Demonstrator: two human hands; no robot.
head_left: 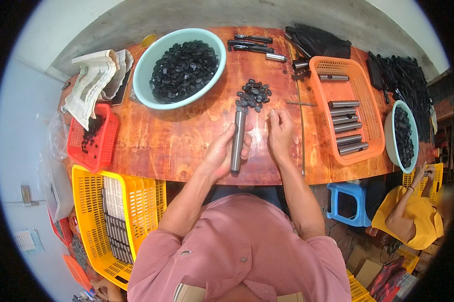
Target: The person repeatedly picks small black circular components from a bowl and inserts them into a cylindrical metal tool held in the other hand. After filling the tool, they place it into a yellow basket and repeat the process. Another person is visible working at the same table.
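My left hand [220, 152] is wrapped round a grey metal tube [238, 138], which points away from me over the table's near part. The tube's far end lies by a small pile of black oval plastic pieces [254, 94]. To the right of the tube, my right hand [281, 133] rests close to the pile with its fingers curled together. Whatever those fingertips hold, if anything, is hidden.
A pale green basin [142, 83] of black pieces stands back left. At right, an orange basket [315, 110] holds several metal tubes, beside a smaller basin [414, 133]. A red basket [107, 143] and yellow crate [136, 204] are at left. A person in yellow [413, 221] sits at right.
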